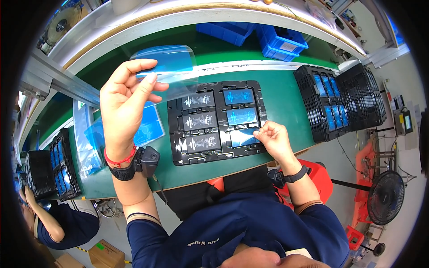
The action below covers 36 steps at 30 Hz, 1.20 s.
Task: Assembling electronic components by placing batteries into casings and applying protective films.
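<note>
– While my left hand (125, 100) is up above the green worktable (286, 96), its thumb and fingers grip a clear, faintly blue, curling sheet of plastic film (174, 62).

– And your right hand?

– My right hand (276, 140) is lower, its thumb tip at the right end of the bottom blue-faced flat battery (242, 137). The fingers curl in toward the thumb; I cannot tell whether they pinch anything.

– Where is that battery?

– In a black moulded plastic tray (175, 145) lying flat in front of me, in the right column, the slot nearest my body. Two more blue-faced batteries sit above it in that column. The left column has three black batteries with pale print (199, 120) (no blue on those faces).

– What lies around the tray?

– To its left, partly behind my raised forearm, a flat bright blue sheet (151, 129) rests on the table, and beyond it a clear plastic bag (86, 147). Well to the right stand stacked black trays (362, 98), some with blue faces showing in their slots.

– Anything past the table's far edge?

– Two open blue plastic bins (281, 44), side by side. At far left, a co-worker in a dark shirt (73, 225) has an arm raised near another black stack.
</note>
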Each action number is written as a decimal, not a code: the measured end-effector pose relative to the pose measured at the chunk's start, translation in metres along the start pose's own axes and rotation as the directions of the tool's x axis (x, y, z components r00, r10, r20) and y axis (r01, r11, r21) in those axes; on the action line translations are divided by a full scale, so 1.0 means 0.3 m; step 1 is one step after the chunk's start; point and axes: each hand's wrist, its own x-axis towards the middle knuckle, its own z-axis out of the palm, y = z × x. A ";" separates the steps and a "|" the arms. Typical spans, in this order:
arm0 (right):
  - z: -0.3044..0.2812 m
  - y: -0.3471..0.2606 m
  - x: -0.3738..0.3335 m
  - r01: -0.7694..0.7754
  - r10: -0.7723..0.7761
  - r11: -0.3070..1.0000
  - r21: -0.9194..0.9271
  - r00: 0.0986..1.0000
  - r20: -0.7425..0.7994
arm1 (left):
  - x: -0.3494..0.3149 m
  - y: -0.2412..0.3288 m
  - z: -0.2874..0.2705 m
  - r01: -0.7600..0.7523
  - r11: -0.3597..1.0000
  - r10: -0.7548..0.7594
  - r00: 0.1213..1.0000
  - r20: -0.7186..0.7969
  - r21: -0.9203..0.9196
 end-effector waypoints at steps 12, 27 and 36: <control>0.065 -0.065 -0.011 0.207 -0.342 0.624 -0.754 0.939 -0.025 | 0.016 -0.011 -0.001 -0.004 1.000 0.003 1.000 0.017 0.014; 0.179 -0.399 0.133 0.538 -0.548 0.836 0.111 0.830 0.105 | -0.030 -0.022 0.100 0.037 0.979 0.042 0.926 0.374 -0.202; 0.169 -0.440 0.125 0.763 -0.757 0.624 -0.168 0.644 0.116 | -0.016 -0.019 0.049 -0.017 0.970 -0.080 0.918 0.388 0.241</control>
